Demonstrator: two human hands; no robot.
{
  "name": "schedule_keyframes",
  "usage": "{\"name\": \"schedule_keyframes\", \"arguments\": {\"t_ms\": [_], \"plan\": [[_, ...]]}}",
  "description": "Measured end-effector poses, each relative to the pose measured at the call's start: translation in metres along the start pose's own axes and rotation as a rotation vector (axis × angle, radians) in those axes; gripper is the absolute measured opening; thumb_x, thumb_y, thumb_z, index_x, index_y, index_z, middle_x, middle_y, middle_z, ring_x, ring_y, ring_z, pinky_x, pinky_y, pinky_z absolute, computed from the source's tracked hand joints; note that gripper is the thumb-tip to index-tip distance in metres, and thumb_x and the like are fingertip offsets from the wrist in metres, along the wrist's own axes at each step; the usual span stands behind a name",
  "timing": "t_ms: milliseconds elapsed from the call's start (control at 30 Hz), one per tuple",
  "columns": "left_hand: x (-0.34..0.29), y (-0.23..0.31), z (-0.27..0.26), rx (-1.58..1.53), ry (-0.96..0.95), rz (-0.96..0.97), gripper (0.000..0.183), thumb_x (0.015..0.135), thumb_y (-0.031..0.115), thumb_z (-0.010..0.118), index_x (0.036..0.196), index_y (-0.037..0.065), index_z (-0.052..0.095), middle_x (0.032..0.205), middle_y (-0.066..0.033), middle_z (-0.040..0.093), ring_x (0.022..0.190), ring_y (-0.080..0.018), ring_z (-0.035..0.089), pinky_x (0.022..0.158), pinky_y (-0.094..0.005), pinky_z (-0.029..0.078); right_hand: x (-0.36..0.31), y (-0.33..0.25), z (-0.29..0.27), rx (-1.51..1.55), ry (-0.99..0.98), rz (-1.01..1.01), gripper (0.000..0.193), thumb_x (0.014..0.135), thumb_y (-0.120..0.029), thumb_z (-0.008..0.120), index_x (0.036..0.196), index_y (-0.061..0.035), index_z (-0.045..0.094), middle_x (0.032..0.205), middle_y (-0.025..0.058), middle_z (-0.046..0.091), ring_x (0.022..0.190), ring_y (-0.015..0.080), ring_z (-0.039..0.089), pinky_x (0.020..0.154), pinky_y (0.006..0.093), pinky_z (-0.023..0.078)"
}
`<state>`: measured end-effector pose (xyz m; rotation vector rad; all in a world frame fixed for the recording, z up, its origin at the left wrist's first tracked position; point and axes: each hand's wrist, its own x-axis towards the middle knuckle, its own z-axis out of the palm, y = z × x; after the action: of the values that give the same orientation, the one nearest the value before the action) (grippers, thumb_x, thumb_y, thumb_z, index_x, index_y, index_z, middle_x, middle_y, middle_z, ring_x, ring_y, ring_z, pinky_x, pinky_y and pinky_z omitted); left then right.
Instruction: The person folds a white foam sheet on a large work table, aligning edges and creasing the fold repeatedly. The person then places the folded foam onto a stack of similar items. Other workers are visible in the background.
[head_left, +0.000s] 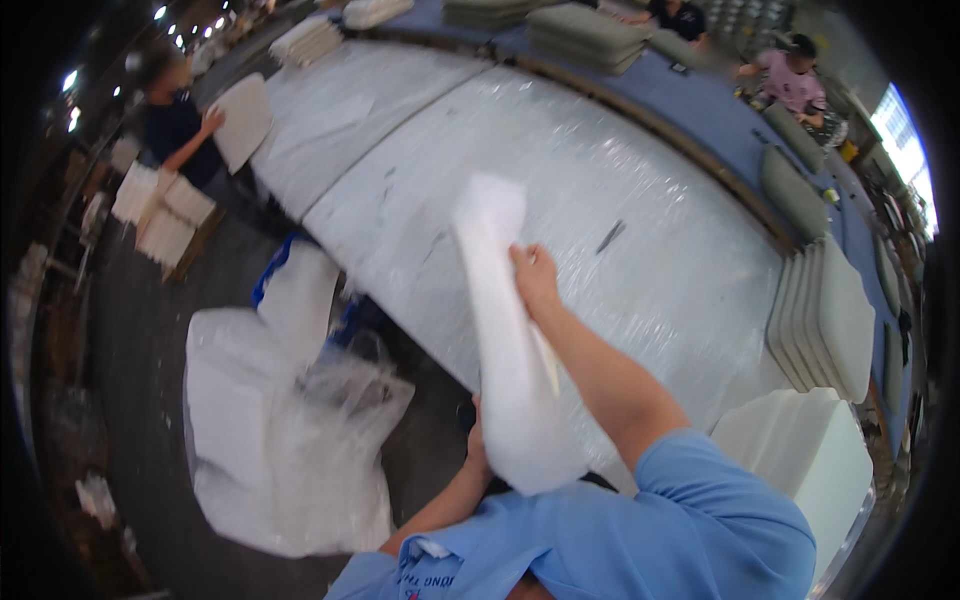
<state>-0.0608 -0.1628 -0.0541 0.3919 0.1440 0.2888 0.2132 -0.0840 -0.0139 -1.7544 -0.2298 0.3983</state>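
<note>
A white padded foam piece (505, 330) stands tilted on edge in front of me, its far end over the table and its near end close to my chest. My right hand (535, 275) is closed on its right edge, towards the far end. Along the left side, lower down, my left hand (477, 440) holds it; most of those fingers are hidden by the foam piece. Beneath the far end is the wide table (640, 270), covered in shiny clear plastic film. A dark, thin mark or strip (610, 236) lies on that film.
Left of the table, a big white bag (270, 430) and clear plastic sit on the dark floor. Stacked pale cushions (825, 320) and white foam blocks (800, 450) stand at right. A co-worker (185, 130) handles a pad at far left; others sit beyond the blue bench (640, 85).
</note>
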Motion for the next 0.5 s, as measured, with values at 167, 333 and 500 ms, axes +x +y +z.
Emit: {"name": "schedule_keyframes", "arguments": {"t_ms": [167, 333, 500], "plan": [[0.007, 0.033, 0.086, 1.136, 0.093, 0.438, 0.066, 0.112, 0.033, 0.040, 0.166, 0.002, 0.020, 0.175, -0.0200, 0.010, 0.161, -0.0360, 0.009, 0.130, -0.0456, 0.012, -0.008, -0.007, -0.006, 0.276, -0.106, 0.155, 0.031, 0.098, -0.031, 0.071, 0.100, -0.0005, 0.066, 0.091, 0.0128, 0.070, 0.080, 0.0181, 0.062, 0.070, 0.0370, 0.052], [0.016, 0.055, 0.118, 1.912, -0.089, 0.268, 0.068, 0.100, 0.020, 0.057, 0.161, -0.001, 0.035, 0.175, -0.0214, 0.011, 0.159, -0.0523, 0.003, 0.128, -0.0550, 0.007, -0.006, -0.014, -0.022, 0.284, -0.122, 0.175, 0.029, 0.099, -0.031, 0.072, 0.099, -0.0017, 0.066, 0.086, 0.0094, 0.068, 0.075, 0.0153, 0.059, 0.066, 0.0354, 0.051], [0.027, 0.046, 0.154, 2.270, -0.160, 0.198, 0.069, 0.095, 0.029, 0.063, 0.156, 0.003, 0.047, 0.171, -0.0193, 0.026, 0.155, -0.0578, 0.010, 0.125, -0.0641, 0.012, -0.006, -0.012, -0.043, 0.339, -0.129, 0.202, 0.031, 0.099, -0.032, 0.073, 0.098, -0.0016, 0.066, 0.087, 0.0083, 0.068, 0.076, 0.0154, 0.059, 0.067, 0.0351, 0.051]]}}
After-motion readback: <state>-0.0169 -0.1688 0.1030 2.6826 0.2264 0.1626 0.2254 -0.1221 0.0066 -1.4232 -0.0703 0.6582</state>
